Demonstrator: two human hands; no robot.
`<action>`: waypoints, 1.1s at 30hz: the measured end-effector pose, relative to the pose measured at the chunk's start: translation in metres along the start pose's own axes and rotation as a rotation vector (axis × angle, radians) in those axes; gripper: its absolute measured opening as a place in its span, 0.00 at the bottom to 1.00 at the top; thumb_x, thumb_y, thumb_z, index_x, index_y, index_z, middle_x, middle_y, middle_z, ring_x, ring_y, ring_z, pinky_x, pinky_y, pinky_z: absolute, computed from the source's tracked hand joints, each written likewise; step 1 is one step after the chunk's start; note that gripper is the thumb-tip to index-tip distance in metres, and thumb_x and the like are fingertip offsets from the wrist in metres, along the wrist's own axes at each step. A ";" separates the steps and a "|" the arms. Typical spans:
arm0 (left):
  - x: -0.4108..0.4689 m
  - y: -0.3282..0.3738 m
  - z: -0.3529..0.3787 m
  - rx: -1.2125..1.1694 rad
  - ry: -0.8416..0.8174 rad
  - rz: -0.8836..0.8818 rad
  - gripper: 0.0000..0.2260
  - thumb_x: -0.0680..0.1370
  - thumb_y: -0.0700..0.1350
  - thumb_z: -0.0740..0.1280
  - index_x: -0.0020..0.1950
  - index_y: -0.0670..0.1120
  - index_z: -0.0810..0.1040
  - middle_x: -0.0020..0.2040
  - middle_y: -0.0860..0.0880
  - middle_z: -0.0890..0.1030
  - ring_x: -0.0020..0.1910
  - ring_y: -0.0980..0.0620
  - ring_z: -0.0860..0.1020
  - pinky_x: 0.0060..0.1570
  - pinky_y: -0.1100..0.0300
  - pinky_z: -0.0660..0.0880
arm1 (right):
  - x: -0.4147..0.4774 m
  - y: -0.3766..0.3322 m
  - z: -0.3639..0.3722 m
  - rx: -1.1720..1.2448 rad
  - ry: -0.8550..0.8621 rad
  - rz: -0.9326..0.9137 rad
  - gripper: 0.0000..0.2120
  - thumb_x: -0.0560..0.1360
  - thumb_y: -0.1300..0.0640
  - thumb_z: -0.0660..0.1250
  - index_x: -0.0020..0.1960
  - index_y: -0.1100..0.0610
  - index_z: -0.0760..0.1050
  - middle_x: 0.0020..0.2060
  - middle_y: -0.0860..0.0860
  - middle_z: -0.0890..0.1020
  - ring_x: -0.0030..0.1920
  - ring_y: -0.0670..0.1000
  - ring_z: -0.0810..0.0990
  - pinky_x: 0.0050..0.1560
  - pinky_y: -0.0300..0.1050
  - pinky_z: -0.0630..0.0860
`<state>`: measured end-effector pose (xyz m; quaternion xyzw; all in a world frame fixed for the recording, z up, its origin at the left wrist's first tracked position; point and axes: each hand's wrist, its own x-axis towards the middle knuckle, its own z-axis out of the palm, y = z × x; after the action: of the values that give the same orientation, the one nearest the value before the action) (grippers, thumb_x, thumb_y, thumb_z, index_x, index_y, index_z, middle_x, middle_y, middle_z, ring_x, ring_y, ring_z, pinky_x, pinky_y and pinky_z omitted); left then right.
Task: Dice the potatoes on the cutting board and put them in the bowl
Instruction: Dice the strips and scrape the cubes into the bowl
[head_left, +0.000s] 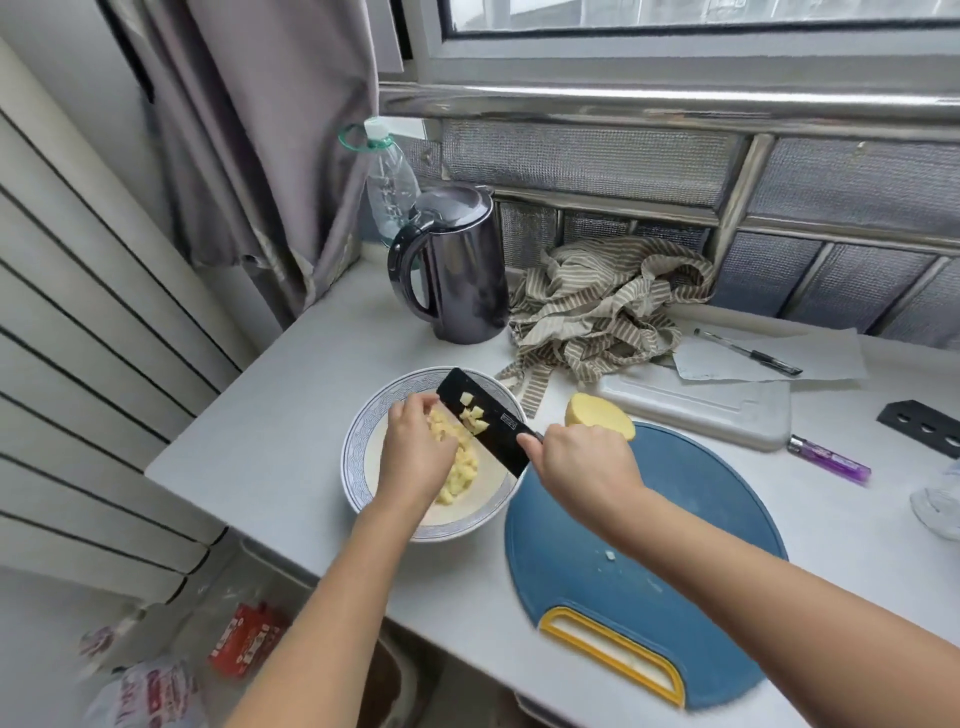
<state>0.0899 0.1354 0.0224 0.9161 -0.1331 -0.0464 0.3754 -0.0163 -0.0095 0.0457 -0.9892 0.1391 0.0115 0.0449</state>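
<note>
1. The right hand (576, 460) is wrapped around the handle of the knife (480, 421), whose blade slants over the bowl (353, 470).
2. The left hand (415, 449) has its fingers bent against the blade and grips nothing.
3. Diced potatoes (462, 475) lie in the bowl, and a potato half (597, 415) sits at the far edge of the cutting board (649, 519).
4. Bare table (291, 374) lies far-left of the bowl.

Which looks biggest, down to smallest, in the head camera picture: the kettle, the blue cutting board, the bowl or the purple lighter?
1. blue cutting board
2. bowl
3. kettle, though it stands farther back, so it is close with the bowl
4. purple lighter
</note>
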 end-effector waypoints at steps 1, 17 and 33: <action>0.002 0.000 0.000 -0.034 0.056 0.043 0.17 0.74 0.40 0.69 0.62 0.47 0.73 0.58 0.49 0.72 0.54 0.51 0.74 0.57 0.58 0.71 | 0.006 -0.007 0.000 0.002 -0.008 -0.010 0.25 0.84 0.43 0.47 0.53 0.59 0.77 0.51 0.56 0.82 0.51 0.58 0.81 0.39 0.46 0.64; 0.011 -0.027 0.037 -0.017 0.116 0.214 0.05 0.77 0.38 0.65 0.51 0.42 0.73 0.48 0.49 0.72 0.47 0.50 0.72 0.47 0.65 0.65 | 0.003 0.009 -0.001 0.037 -0.023 0.077 0.24 0.84 0.44 0.47 0.46 0.57 0.75 0.49 0.56 0.82 0.50 0.59 0.80 0.39 0.46 0.63; -0.062 0.021 0.127 0.201 -0.791 0.439 0.13 0.71 0.46 0.74 0.52 0.45 0.78 0.47 0.48 0.79 0.42 0.55 0.73 0.44 0.63 0.70 | -0.094 0.132 0.014 0.545 0.104 0.617 0.28 0.75 0.37 0.65 0.30 0.60 0.69 0.23 0.54 0.78 0.31 0.55 0.78 0.38 0.51 0.74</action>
<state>0.0022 0.0524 -0.0545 0.8100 -0.4608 -0.2987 0.2058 -0.1432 -0.1084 0.0235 -0.8524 0.4290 -0.0626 0.2923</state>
